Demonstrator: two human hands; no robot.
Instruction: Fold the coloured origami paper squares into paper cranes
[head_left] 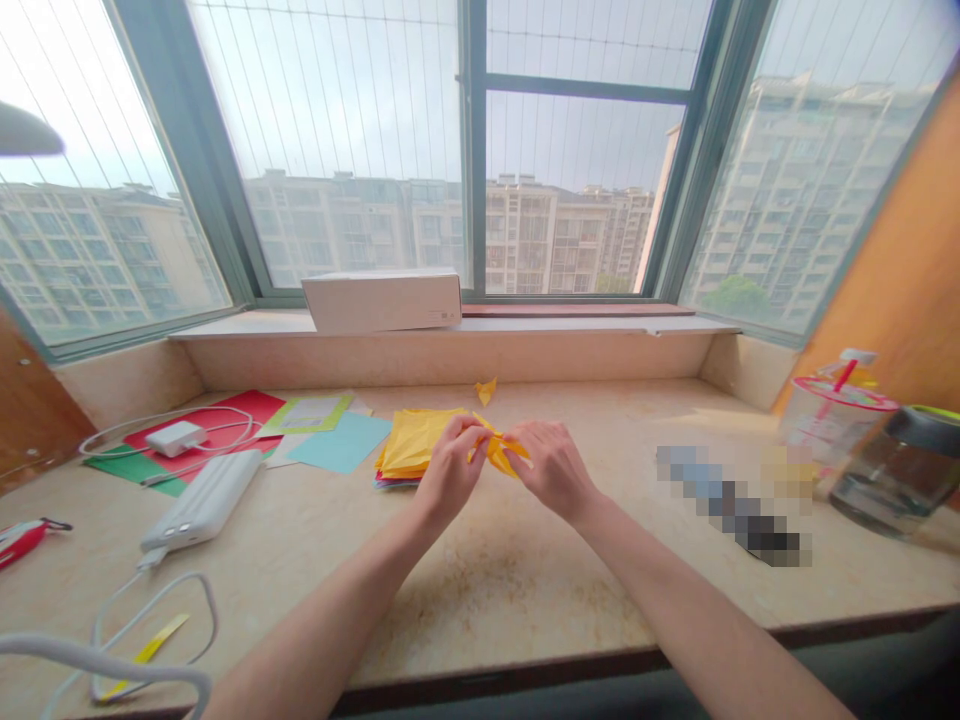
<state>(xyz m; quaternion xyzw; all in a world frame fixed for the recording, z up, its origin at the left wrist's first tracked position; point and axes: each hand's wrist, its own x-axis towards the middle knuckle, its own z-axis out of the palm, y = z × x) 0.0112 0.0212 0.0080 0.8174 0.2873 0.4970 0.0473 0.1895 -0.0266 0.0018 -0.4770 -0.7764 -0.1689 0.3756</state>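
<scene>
Between my two hands is a small piece of folded yellow paper (507, 458), held just above the countertop. My left hand (454, 462) pinches its left end with thumb and fingers. On its right side, my right hand (551, 465) grips it, the fingers bent and partly covering it. Beside and behind my left hand lies a stack of yellow paper (412, 440), with red and bluish sheets at its bottom edge. Farther back, near the sill, sits a small folded yellow paper piece (486, 390).
Coloured sheets (345, 443), a white charger (177, 438) with cable and a white power bank (202, 500) lie left. A red cutter (22, 542) is at far left. A white box (382, 302) stands on the sill. A lidded cup (832, 420) and dark-topped jar (896, 475) stand right.
</scene>
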